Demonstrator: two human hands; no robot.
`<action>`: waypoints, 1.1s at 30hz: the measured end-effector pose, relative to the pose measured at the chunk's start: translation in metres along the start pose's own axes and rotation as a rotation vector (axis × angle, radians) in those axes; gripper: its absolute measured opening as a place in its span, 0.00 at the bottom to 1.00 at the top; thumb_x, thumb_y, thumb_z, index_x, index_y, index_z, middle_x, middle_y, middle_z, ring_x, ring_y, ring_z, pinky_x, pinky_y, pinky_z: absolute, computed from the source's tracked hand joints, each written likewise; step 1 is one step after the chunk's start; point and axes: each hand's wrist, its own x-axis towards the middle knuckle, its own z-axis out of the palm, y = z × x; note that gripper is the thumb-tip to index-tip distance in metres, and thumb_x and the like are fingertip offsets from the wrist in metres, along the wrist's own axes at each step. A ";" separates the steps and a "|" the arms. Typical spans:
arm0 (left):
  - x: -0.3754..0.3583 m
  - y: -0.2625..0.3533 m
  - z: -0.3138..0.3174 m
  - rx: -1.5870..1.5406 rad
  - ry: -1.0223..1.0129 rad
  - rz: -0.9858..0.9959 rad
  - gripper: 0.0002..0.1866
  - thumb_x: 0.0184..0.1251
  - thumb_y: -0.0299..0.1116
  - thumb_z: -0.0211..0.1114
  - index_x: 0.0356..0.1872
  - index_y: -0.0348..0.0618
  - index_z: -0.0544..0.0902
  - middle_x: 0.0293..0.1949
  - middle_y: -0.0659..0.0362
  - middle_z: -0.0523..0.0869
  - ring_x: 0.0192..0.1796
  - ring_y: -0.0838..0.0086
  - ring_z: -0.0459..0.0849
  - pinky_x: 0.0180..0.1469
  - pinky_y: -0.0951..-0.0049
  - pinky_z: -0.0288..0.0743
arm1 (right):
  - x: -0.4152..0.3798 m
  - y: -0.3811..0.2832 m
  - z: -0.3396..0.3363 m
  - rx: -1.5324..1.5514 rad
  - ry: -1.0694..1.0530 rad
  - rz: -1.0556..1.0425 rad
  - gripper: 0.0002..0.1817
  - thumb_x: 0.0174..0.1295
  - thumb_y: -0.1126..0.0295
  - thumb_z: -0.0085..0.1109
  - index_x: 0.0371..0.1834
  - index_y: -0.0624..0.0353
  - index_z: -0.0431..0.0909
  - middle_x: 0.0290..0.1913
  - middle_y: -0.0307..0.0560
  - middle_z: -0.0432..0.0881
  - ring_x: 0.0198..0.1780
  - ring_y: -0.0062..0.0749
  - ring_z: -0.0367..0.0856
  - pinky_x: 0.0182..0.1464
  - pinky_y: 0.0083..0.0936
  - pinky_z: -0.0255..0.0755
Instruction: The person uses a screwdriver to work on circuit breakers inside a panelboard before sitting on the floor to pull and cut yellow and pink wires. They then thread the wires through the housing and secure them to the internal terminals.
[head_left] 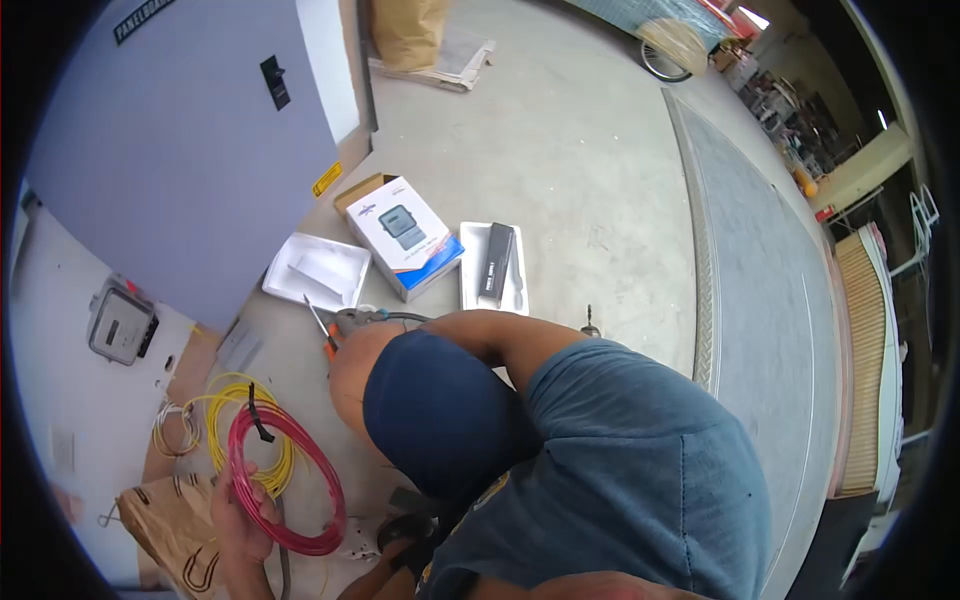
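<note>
A coil of red wire (pixel 336 500), bound with a black tie (pixel 257 412), hangs at the lower left with my left hand (pixel 243 510) closed on its left side. Behind it lies a coil of yellow wire (pixel 222 440). My right arm reaches behind my raised knee, which hides the right hand and its fingers. Beside the knee are a screwdriver (pixel 322 325) with an orange handle and a grey tool (pixel 355 318), partly hidden.
A meter box (pixel 405 235) stands between a white tray (pixel 345 270) and another tray (pixel 470 265) holding a black case (pixel 496 262). A grey panel door (pixel 190 150) and wall-mounted meter (pixel 122 322) are at left. A brown paper bag (pixel 165 525) sits at lower left.
</note>
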 end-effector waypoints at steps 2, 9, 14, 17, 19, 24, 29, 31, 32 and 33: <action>0.005 -0.005 -0.004 -0.014 -0.034 -0.031 0.19 0.74 0.54 0.50 0.38 0.50 0.79 0.16 0.64 0.77 0.12 0.71 0.73 0.16 0.72 0.68 | -0.009 -0.012 -0.007 0.015 0.011 0.026 0.15 0.47 0.59 0.68 0.33 0.57 0.88 0.33 0.50 0.86 0.38 0.42 0.86 0.42 0.36 0.77; 0.025 -0.036 -0.013 -0.011 -0.005 -0.123 0.22 0.71 0.57 0.51 0.32 0.49 0.80 0.19 0.59 0.81 0.19 0.62 0.79 0.23 0.62 0.74 | 0.025 0.020 0.020 0.023 0.280 -0.077 0.13 0.44 0.60 0.72 0.30 0.54 0.88 0.28 0.43 0.85 0.32 0.37 0.85 0.38 0.34 0.75; 0.031 -0.047 -0.016 -0.033 -0.029 -0.165 0.22 0.70 0.57 0.51 0.31 0.49 0.79 0.19 0.59 0.81 0.20 0.62 0.80 0.25 0.60 0.74 | 0.057 0.058 0.027 0.434 0.472 -0.231 0.14 0.54 0.57 0.66 0.37 0.55 0.85 0.35 0.49 0.84 0.41 0.34 0.82 0.46 0.30 0.73; 0.027 -0.042 -0.018 0.022 -0.050 -0.081 0.22 0.71 0.57 0.52 0.31 0.49 0.79 0.16 0.61 0.78 0.17 0.66 0.77 0.23 0.62 0.72 | 0.046 0.072 0.005 0.948 0.860 -0.464 0.15 0.53 0.56 0.67 0.34 0.56 0.83 0.32 0.48 0.82 0.40 0.32 0.80 0.45 0.29 0.72; 0.026 -0.033 -0.016 0.081 -0.048 -0.111 0.22 0.72 0.57 0.52 0.30 0.50 0.79 0.14 0.63 0.75 0.14 0.71 0.73 0.22 0.63 0.70 | 0.033 0.077 -0.021 0.816 0.823 -0.476 0.16 0.53 0.55 0.67 0.32 0.57 0.81 0.31 0.47 0.81 0.38 0.32 0.79 0.45 0.29 0.71; 0.018 -0.035 -0.001 -0.019 -0.133 -0.052 0.23 0.73 0.57 0.50 0.26 0.51 0.76 0.12 0.65 0.71 0.13 0.73 0.70 0.17 0.71 0.67 | 0.013 0.079 -0.068 0.608 0.610 -0.505 0.25 0.50 0.51 0.69 0.47 0.56 0.83 0.46 0.52 0.83 0.49 0.35 0.80 0.52 0.29 0.72; 0.012 -0.036 0.017 -0.103 -0.258 -0.011 0.24 0.77 0.53 0.46 0.32 0.44 0.78 0.22 0.60 0.80 0.22 0.70 0.80 0.27 0.67 0.77 | 0.016 0.068 -0.089 1.205 -0.122 -0.874 0.25 0.63 0.62 0.64 0.60 0.63 0.75 0.62 0.51 0.76 0.61 0.39 0.76 0.66 0.42 0.68; 0.010 -0.034 0.014 -0.115 -0.272 0.041 0.23 0.77 0.50 0.47 0.47 0.38 0.78 0.33 0.58 0.84 0.29 0.70 0.84 0.32 0.68 0.80 | 0.010 0.039 -0.086 1.157 -0.184 -0.946 0.30 0.60 0.62 0.66 0.63 0.65 0.72 0.64 0.55 0.74 0.63 0.40 0.75 0.68 0.39 0.65; 0.006 -0.031 0.013 -0.109 -0.339 0.071 0.22 0.77 0.48 0.47 0.50 0.37 0.78 0.35 0.58 0.84 0.32 0.70 0.84 0.36 0.68 0.81 | 0.011 0.033 -0.081 1.150 -0.227 -0.905 0.31 0.59 0.64 0.66 0.64 0.65 0.71 0.64 0.55 0.74 0.63 0.39 0.75 0.68 0.37 0.66; 0.004 -0.026 0.014 -0.084 -0.434 0.109 0.22 0.77 0.46 0.48 0.54 0.37 0.77 0.38 0.58 0.84 0.34 0.70 0.84 0.40 0.67 0.81 | 0.013 0.028 -0.076 1.142 -0.268 -0.864 0.31 0.58 0.65 0.67 0.65 0.66 0.70 0.64 0.55 0.74 0.62 0.38 0.76 0.68 0.35 0.66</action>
